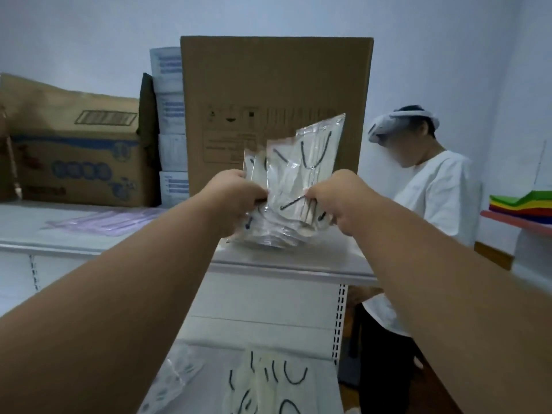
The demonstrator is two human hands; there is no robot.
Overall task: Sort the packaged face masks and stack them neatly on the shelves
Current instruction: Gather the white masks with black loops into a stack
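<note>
Left hand and right hand both grip a fanned bundle of mask packets before the tall carton. Best tap edges square on the shelf first.

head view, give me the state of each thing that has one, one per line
left hand: grips the mask packets
right hand: grips the same bundle
mask packets: fanned, uneven, held over the top shelf
big cardboard box: upright, closed
pink packets: lying flat
lower-shelf packets: loose, unstacked
</note>
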